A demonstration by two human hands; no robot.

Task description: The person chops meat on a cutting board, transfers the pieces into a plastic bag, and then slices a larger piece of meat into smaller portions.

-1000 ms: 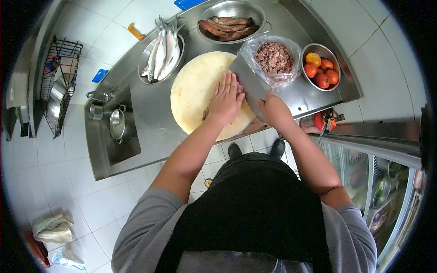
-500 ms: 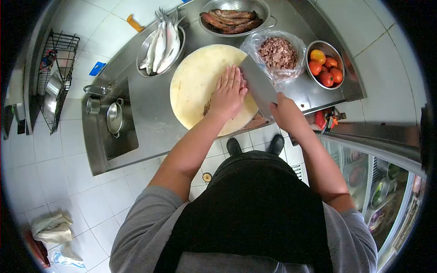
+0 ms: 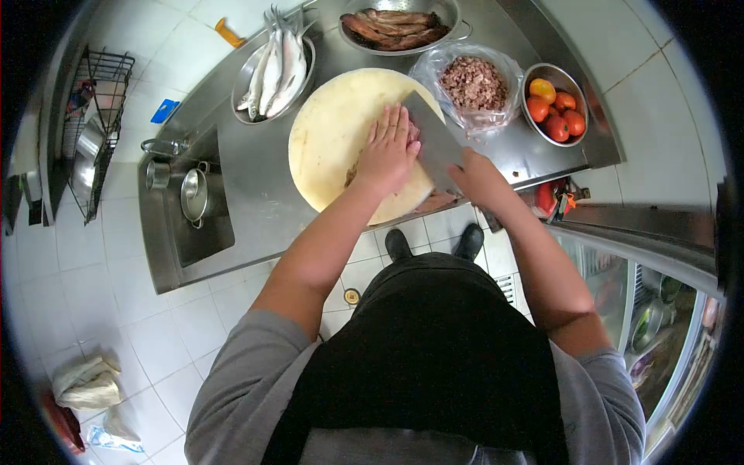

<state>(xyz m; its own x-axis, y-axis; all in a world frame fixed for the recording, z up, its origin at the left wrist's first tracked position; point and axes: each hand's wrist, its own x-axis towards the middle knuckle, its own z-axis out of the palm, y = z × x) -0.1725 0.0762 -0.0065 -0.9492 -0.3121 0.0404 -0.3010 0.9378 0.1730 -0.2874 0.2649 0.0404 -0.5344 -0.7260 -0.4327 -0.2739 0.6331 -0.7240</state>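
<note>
Left hand [image 3: 385, 159]: flat on meat, palm down, fingers straight and held close together, pressing rather than gripping
Right hand [image 3: 482, 184]: closed round cleaver handle
Meat [image 3: 417, 124]: on board, right of centre, mostly hidden under left hand; pink part shows beside the fingers
Cleaver [image 3: 435, 147]: blade over right part of board, just beside left fingers, broad side up; cannot tell if edge touches meat
Board [image 3: 325, 128]: round, pale, on counter [image 3: 260, 205]
Bag [image 3: 504, 68]: clear plastic, open, right of board, holds chopped meat [image 3: 473, 83]
Bowl, far right: metal, holds tomatoes [image 3: 574, 122], mostly red, one more orange
Bowl, left of board: metal, holds whole fish [image 3: 273, 74], tails over far rim
Colander [image 3: 457, 15]: beyond board, holds browned strips [image 3: 397, 29]
Sink [image 3: 211, 244]: left end of counter, pot [image 3: 194, 200] inside
</note>
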